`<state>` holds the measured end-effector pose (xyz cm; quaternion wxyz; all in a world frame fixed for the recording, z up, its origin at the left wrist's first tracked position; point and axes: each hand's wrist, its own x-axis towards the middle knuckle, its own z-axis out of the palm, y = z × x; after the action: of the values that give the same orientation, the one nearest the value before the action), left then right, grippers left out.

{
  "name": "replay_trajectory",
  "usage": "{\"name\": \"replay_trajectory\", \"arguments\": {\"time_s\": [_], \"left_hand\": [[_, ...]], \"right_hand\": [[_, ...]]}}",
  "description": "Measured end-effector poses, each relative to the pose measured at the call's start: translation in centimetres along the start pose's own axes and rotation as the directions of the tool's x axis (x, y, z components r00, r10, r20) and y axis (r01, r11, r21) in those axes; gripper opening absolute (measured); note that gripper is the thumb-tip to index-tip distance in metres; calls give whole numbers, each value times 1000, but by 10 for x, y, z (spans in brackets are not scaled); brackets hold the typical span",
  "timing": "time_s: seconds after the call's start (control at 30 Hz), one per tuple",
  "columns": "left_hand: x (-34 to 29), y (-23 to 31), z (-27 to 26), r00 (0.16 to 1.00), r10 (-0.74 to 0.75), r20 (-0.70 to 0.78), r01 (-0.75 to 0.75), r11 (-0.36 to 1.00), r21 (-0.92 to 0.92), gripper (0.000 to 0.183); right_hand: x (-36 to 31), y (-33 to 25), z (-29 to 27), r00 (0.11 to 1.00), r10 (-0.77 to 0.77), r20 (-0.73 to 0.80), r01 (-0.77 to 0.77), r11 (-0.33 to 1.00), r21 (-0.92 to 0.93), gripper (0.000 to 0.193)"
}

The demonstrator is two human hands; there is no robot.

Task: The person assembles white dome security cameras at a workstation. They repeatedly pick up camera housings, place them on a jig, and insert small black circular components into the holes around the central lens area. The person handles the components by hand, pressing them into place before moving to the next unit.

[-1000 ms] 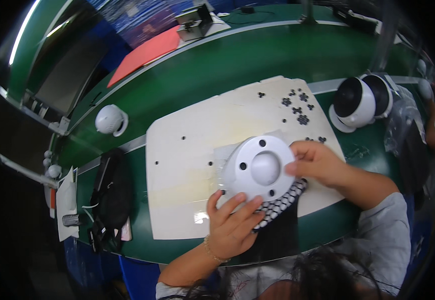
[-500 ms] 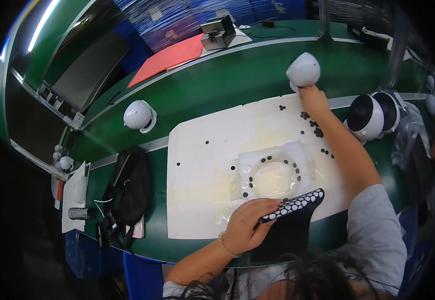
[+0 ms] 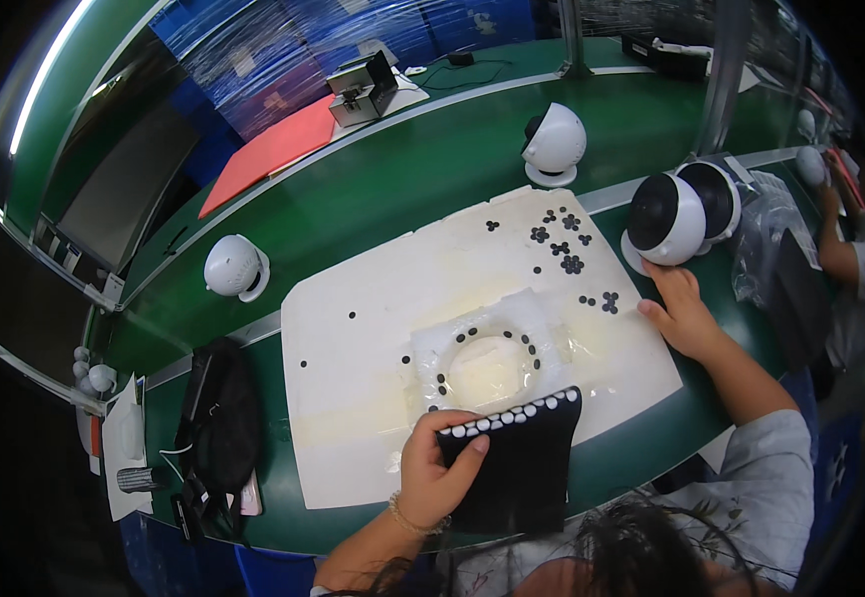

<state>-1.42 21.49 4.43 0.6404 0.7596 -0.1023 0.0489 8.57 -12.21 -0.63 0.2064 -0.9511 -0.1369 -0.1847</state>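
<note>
My left hand (image 3: pixel 437 476) grips a black sheet (image 3: pixel 517 478) by its upper left corner, thumb on the near face. Rows of white round dots show along the sheet's bent top edge. On the right, my right hand (image 3: pixel 686 316) has its thumb and index finger apart, with the index fingertip at the foot of a white ball-shaped device (image 3: pixel 689 221) with a black round front. Whether it presses on that foot I cannot tell. A second such device (image 3: pixel 719 199) stands close behind it. Another white device (image 3: pixel 560 141) stands upright at the back, apart from both hands.
A white board (image 3: pixel 353 398) covers the middle of the green table (image 3: pixel 402 164). On it lie a clear-wrapped pad (image 3: pixel 432 343) with a ring of black dots and several black dot clusters (image 3: pixel 572 265). Left are a white device (image 3: pixel 233 267) and a black bag (image 3: pixel 228 418); right, clear plastic bags (image 3: pixel 761 249).
My right hand has let go of the white device at the back and come nearer, to the black-fronted one. The black sheet has turned to show more of its face. The view has shifted right.
</note>
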Motion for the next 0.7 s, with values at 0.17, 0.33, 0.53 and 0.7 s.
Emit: {"name": "replay_trajectory", "arguments": {"time_s": [0.17, 0.33, 0.53, 0.7], "left_hand": [[-2, -1, 1, 999, -4, -46, -3, 989, -151, 21], [-6, -1, -4, 999, 26, -28, -31, 983, -182, 21], [-15, -1, -13, 947, 290, 136, -307, 944, 123, 19], [-15, 7, -12, 893, 416, 169, -436, 895, 97, 19]], "right_hand": [[8, -1, -6, 962, -134, -237, 113, 989, -99, 41], [16, -19, -25, 861, -361, -360, 282, 925, -254, 27], [36, -99, -56, 992, 41, -123, 82, 538, 839, 19], [57, -149, -30, 962, -219, 160, -63, 394, 917, 28]]}}
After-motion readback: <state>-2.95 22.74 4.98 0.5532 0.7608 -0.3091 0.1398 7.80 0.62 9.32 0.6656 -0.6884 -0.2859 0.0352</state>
